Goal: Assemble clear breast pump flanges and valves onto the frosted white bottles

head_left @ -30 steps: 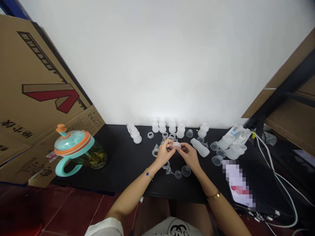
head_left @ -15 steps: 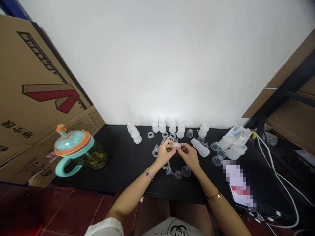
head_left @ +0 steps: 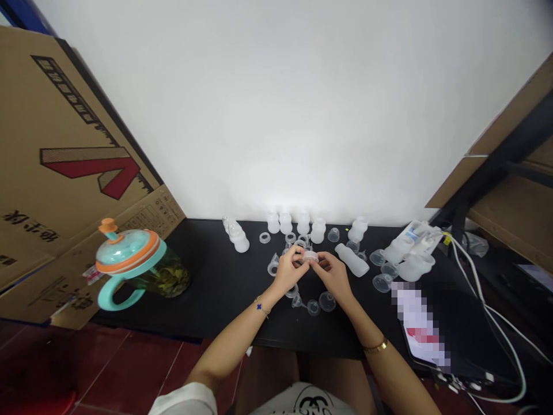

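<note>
The left hand point(head_left: 287, 271) and right hand point(head_left: 332, 275) both grip a small clear plastic ring point(head_left: 310, 257) with their fingers, just above the black tabletop point(head_left: 216, 294). A weak grip could let it slip and fall among the clear plastic cups point(head_left: 327, 301) below.

Double-C logo point(head_left: 313, 402) on white shirt point(head_left: 283, 403), upside-down black characters point(head_left: 28, 218) on cardboard box point(head_left: 73, 144), seemingly unreadable

Two hands, the left hand point(head_left: 287, 271) and the right hand point(head_left: 334, 278), share one ring point(head_left: 310, 257). The worktop point(head_left: 211, 288) carries about ten frosted bottles point(head_left: 303, 223), about ten clear cups point(head_left: 327, 301), roughly three loose rings point(head_left: 264, 237) and, at nine o'clock, one jug point(head_left: 129, 253).
</note>
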{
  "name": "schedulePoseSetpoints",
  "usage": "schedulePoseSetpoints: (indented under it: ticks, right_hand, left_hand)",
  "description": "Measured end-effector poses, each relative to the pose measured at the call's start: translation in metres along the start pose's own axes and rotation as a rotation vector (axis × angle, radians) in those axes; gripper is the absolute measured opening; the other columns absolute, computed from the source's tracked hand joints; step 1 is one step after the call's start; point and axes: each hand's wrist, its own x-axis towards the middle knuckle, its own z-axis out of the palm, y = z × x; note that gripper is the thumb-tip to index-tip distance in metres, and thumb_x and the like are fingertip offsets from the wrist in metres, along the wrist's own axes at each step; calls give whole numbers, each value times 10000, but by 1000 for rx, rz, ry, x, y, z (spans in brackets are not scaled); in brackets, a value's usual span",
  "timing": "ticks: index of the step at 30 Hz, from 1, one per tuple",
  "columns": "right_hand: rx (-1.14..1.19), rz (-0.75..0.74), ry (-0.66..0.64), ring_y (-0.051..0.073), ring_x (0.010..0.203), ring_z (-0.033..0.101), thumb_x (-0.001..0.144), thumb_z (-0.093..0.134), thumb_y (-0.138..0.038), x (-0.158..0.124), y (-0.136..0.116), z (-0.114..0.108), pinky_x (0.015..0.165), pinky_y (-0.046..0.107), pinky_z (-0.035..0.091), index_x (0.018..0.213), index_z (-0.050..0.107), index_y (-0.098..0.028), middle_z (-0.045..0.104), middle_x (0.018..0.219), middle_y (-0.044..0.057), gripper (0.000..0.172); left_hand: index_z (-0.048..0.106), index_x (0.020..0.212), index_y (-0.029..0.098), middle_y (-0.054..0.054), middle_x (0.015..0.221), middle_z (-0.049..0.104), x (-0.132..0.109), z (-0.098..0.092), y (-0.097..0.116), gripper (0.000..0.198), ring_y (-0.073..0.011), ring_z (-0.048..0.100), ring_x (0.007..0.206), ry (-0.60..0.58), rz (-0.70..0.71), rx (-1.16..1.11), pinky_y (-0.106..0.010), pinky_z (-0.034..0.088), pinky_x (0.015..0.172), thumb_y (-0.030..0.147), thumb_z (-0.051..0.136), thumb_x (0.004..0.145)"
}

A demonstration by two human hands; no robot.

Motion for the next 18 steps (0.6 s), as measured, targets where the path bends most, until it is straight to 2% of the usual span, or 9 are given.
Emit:
schedulePoseSetpoints:
  ticks: [18]
  right_hand:
    - [12, -1, -1, 185, 666, 614, 847, 623, -411, 0, -2, -1, 563, 279, 447, 894, 685, -197, 691, 830, 45, 228]
  left_hand:
    - [497, 902, 197, 1, 735, 729, 0, 0, 0, 221, -53, 441, 428, 3, -9, 2, -162, 321, 433, 269, 675, 792]
